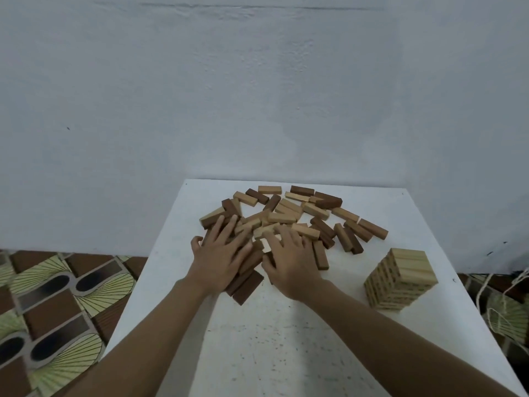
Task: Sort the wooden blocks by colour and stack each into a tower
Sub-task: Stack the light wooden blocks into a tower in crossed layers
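L hand (220, 253) is lying flat, fingers spread wide, pressing on dark blocks (246, 285) at the near edge of the pile (300, 216). R hand (289, 262) is resting just beside it, fingers also splayed over blocks, gripping nothing. Pile is sitting jumbled mid-table (286, 339), light & dark mixed. Light tower (400, 279) is standing upright to the R, apart from the pile.

I see dim, even, bluish light, with only faint shadows under my arms on the table (286, 339). Everything looks soft, and the edges bow outward.
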Available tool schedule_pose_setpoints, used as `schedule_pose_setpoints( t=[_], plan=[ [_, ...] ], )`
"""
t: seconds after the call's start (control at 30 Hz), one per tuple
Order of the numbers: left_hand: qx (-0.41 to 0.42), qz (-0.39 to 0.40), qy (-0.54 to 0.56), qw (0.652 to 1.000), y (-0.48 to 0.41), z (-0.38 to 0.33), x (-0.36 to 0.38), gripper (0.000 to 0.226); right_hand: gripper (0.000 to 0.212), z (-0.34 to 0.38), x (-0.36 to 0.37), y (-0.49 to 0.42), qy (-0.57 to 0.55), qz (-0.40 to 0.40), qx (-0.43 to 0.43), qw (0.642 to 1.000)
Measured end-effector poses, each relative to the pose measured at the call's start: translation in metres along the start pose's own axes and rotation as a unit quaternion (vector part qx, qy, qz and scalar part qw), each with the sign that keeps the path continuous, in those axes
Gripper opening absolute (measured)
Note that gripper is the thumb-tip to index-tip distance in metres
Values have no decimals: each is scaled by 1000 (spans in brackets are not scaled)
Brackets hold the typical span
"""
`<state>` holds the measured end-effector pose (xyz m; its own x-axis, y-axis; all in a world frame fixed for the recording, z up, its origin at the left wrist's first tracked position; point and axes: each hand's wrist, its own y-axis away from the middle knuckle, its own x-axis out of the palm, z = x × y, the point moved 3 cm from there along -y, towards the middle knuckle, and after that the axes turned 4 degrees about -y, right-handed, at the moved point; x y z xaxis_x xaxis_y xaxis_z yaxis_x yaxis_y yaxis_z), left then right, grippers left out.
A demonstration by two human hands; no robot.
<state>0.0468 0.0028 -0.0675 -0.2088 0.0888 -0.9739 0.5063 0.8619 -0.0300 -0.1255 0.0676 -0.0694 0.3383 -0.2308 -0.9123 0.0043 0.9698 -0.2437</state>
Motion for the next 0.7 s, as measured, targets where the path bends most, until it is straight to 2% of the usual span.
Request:
schedule_pose_setpoints(
  t=[0.07,0.2,0.33,0.43,0.57,0.63,0.7],
  plan=[
    [-12,-25,-35,999,2,2,4,60,53,2,1,-7,-20,13,-19,1000],
    [-60,-125,-35,990,14,6,5,42,59,1,8,-15,4,110,-1,994],
    [-46,-158,5,986,15,13,5,32,56,-2,5,-13,34,69,6,997],
    [-21,-145,15,989,9,18,-1,39,42,-5,-2,-8,65,12,15,998],
    [64,-64,-16,996,11,15,1,56,29,-10,-8,1,66,-20,27,997],
    [87,-47,-39,994,18,16,5,67,32,-12,-7,3,51,-22,36,998],
    [78,-39,-19,996,27,15,7,62,39,-14,-3,6,26,-7,43,999]
  ],
)
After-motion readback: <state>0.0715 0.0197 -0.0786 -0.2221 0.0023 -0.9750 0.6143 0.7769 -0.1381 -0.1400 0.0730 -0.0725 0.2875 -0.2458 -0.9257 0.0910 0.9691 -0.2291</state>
